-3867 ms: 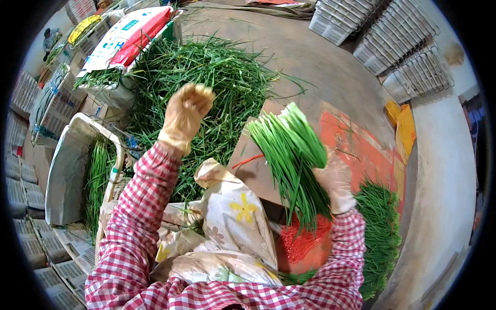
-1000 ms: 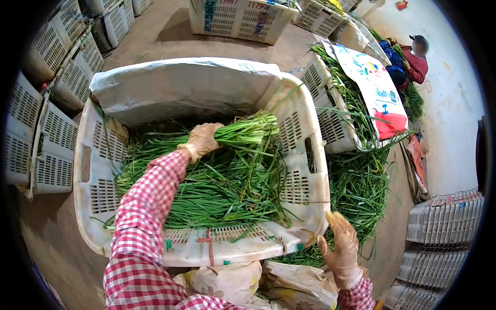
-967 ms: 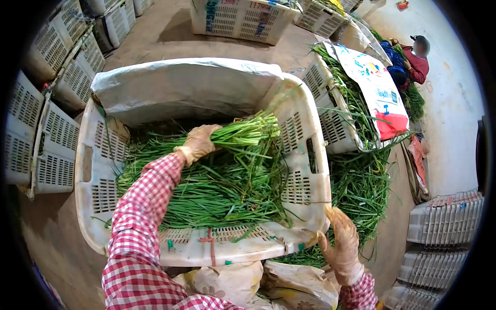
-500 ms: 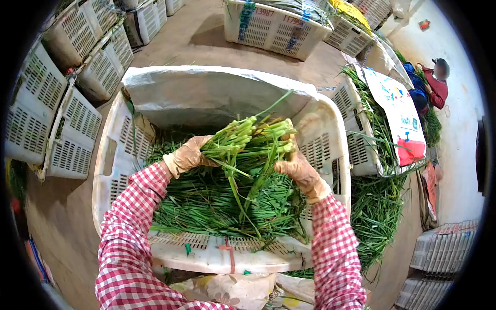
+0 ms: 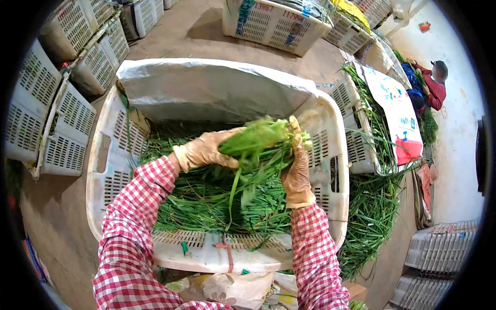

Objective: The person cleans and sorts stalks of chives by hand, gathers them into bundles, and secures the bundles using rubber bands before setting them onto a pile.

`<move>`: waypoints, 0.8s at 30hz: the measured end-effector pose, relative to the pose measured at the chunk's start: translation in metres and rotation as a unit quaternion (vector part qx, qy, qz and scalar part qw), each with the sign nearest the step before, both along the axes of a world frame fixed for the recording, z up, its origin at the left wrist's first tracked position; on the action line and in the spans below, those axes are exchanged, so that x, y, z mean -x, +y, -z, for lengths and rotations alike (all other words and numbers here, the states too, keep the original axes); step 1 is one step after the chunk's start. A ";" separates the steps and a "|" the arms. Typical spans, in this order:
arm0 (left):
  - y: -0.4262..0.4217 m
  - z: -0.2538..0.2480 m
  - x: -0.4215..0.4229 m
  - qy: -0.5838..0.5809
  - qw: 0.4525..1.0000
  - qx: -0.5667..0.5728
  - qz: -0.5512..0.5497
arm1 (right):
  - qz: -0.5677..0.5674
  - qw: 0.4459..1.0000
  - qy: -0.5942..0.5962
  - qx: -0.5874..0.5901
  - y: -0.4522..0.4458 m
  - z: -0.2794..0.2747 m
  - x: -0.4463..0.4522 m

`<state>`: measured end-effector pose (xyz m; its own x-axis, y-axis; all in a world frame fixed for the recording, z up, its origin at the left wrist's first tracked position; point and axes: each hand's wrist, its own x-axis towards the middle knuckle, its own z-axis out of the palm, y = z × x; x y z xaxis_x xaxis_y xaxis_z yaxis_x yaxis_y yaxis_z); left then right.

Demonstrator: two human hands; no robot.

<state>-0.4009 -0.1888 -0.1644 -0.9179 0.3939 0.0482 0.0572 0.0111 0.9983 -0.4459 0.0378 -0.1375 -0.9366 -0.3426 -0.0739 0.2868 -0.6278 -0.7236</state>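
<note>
A bunch of green stalks [image 5: 258,138], partly blurred, is held above a large white crate [image 5: 217,258] by both gloved hands. My left hand [image 5: 209,150] wraps round the leafy part of the bunch from the left. My right hand [image 5: 297,168] grips its pale cut ends at the right, with fingers pointing up. Several loose leaves hang down between the hands. More green leaves [image 5: 206,206] lie in the crate beneath. A pale liner [image 5: 206,88] stands up along the crate's far side.
A crate with a red and white sack [image 5: 392,103] stands at the right, beside heaped leaves [image 5: 372,222]. Slatted crates [image 5: 67,124] stand at the left, another [image 5: 274,28] at the far side. A co-worker [image 5: 436,85] is at the far right. Stacked crates [image 5: 444,248] stand lower right.
My right hand has come up from the crate's near right corner to the bunch's cut ends. My left hand, still round the stalks, has lately shifted right along them. The view has turned from the floor bundles.
</note>
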 end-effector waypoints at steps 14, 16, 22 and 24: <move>0.015 -0.175 0.022 0.068 0.944 -0.318 -0.059 | -0.008 0.958 0.283 -0.040 0.016 -0.246 0.012; 0.019 -0.200 0.014 0.063 0.900 -0.431 -0.020 | 0.055 0.950 0.297 -0.080 0.067 -0.267 0.012; 0.102 -0.255 -0.016 0.055 0.803 -0.581 0.122 | -0.089 0.880 0.267 -0.382 0.140 -0.306 -0.120; 0.143 -0.263 -0.045 0.075 0.822 -0.560 0.077 | -0.043 0.737 0.348 -0.578 0.142 -0.291 -0.170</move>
<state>-0.3556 -0.0458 0.0986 -0.8125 0.1369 0.5667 0.0949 -0.9280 0.3602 -0.2763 0.1795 0.1532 -0.8636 -0.4884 0.1249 -0.4041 0.5224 -0.7509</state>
